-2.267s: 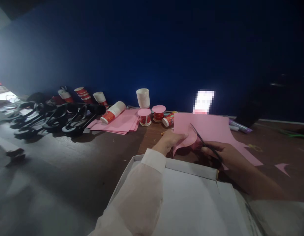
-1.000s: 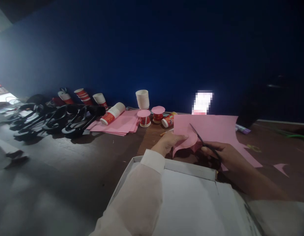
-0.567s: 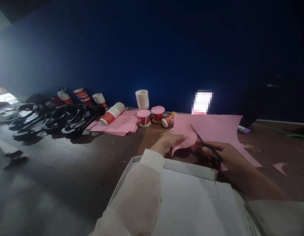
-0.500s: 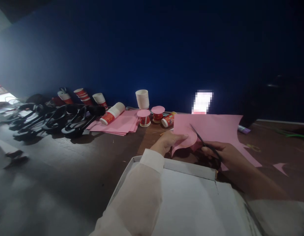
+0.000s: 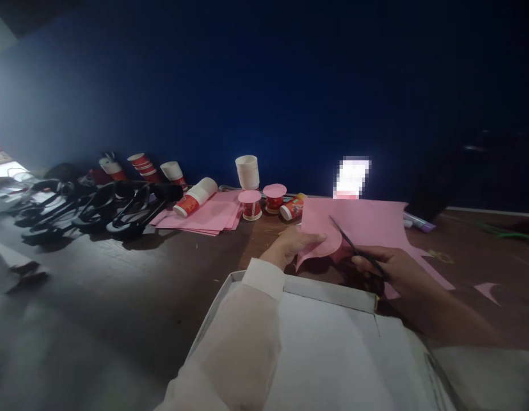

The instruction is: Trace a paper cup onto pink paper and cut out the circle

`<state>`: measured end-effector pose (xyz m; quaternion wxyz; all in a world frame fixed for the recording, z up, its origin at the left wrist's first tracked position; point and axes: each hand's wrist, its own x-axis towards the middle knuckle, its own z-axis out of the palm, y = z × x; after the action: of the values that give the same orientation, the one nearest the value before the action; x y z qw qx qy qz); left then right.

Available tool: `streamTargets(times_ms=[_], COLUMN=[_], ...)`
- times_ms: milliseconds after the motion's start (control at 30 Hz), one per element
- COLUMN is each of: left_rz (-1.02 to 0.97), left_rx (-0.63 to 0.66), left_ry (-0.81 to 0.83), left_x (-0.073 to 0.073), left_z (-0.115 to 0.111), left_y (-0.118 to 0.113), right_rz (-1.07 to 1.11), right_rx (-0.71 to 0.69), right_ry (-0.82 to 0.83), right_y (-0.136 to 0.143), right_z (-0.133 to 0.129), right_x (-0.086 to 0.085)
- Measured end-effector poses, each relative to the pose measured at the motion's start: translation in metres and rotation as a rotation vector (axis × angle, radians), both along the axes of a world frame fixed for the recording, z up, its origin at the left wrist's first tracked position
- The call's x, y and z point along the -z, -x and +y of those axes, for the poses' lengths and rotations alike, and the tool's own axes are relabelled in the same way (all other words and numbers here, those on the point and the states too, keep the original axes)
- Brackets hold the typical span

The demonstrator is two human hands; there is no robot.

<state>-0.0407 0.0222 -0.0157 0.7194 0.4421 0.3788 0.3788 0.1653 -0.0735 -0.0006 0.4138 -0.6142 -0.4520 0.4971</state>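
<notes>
My left hand grips a sheet of pink paper by its left part, thumb on top. A rounded edge is partly cut in the sheet, just right of that thumb. In my right hand is a pair of dark scissors, its blades pointing up and left across the paper along the curve. The scissors' handles are mostly hidden by my fingers. Beyond my left hand, a red paper cup and a second red cup each carry a pink paper disc on top.
A red cup lies on its side behind the paper. Pink sheets lie stacked at left under stacked cups. Black headsets fill the far left. A white box is directly before me. A pink scrap lies at right.
The right edge of the pink sheet has shifted left and its upper right corner has dropped slightly. Both hands and the scissors stay almost in place.
</notes>
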Motion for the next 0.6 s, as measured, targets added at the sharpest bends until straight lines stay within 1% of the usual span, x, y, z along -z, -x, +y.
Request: streamTargets(times_ms=[167, 300, 400, 600], left_rz=[0.005, 0.003, -0.010, 0.020], left_rx=[-0.006, -0.010, -0.016, -0.024], left_ry=[-0.014, -0.017, -0.008, -0.016], left_x=[0.0008, 0.0015, 0.0005, 0.0017], left_z=[0.0014, 0.0025, 0.0024, 0.0033], left_y=[0.0006, 0.0007, 0.0007, 0.0006], right_rz=[-0.037, -0.004, -0.007, -0.005], right_rx=[-0.036, -0.031, -0.032, -0.032], right_ry=[-0.029, -0.009, -0.030, 0.005], right_y=[-0.0036, -0.0029, -0.0025, -0.0045], right_z=[0.0014, 0.0009, 0.0007, 0.0015], right_x=[0.0008, -0.0005, -0.0010, 0.0041])
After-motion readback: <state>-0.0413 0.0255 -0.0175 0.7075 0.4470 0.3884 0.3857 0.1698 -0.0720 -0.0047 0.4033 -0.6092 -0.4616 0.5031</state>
